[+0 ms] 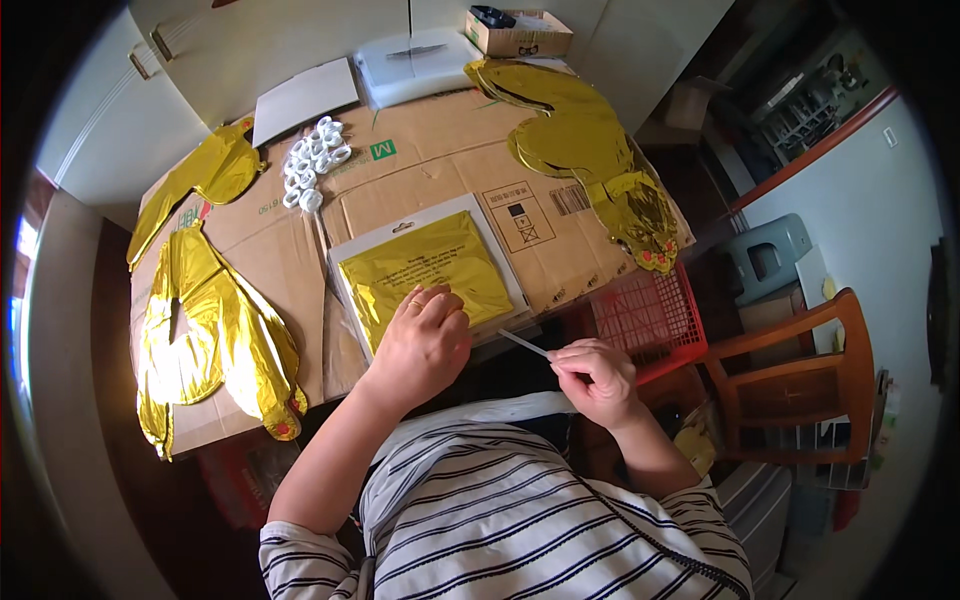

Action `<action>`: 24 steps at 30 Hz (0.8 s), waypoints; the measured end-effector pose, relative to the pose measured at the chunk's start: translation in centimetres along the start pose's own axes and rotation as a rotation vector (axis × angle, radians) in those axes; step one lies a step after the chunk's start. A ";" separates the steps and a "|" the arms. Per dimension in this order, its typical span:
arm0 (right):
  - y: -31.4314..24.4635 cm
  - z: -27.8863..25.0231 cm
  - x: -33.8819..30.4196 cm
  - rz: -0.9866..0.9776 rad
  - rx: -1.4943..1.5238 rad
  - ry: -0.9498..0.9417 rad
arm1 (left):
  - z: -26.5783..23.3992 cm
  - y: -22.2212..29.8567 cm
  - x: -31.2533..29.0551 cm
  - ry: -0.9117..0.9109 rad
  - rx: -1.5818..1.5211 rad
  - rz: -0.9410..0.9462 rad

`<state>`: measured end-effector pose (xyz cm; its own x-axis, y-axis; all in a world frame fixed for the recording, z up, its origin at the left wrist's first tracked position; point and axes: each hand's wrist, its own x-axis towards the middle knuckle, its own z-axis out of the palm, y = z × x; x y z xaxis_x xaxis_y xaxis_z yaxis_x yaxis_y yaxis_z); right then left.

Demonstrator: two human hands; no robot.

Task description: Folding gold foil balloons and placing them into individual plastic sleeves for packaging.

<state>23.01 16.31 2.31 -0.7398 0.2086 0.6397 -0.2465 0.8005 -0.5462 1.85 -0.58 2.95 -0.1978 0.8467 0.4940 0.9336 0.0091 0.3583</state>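
A flat package [440,245] lies at the near edge of the table, with folded gold foil under clear plastic and a white card that has a hanging slot. My left hand [432,325] is closed at its near side, knuckles up and fingers bent down onto it; the fingertips are partly hidden. Just right of the package, my right hand [600,378] pinches a thin, pale strip [523,343] between thumb and fingers. The strip's free end points left toward the package's near right corner.
Flat gold foil balloons [190,350] lie at the left, and more gold foil balloons [575,130] at the right. White rings [318,150] are heaped behind the package on the cardboard [420,160]. Farther back are clear plastic bags [415,72] and a small box [520,38]. A red basket [650,315] and wooden chair [790,385] stand right.
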 end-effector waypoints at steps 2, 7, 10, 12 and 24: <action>0.2 0.2 -0.1 -0.018 -0.016 -0.024 | 0.2 -0.1 -0.1 0.022 0.018 0.032; 0.5 0.3 -0.1 -0.066 -0.107 -0.013 | 0.4 0.3 -0.4 0.061 0.016 0.019; 0.2 0.7 -0.1 -0.088 -0.229 0.036 | 0.5 0.5 -0.4 0.099 0.006 0.015; 0.1 1.0 -0.1 -0.101 -0.315 0.065 | 0.8 0.5 -0.5 0.106 -0.025 0.006; 0.9 1.6 5.4 -0.016 -0.487 -0.279 | 1.0 0.0 -0.8 0.085 -0.106 -0.038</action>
<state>17.79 17.20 4.41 -0.8923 0.0907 0.4422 0.0095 0.9832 -0.1825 2.32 -0.66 1.75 -0.2611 0.7985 0.5424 0.8889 -0.0202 0.4576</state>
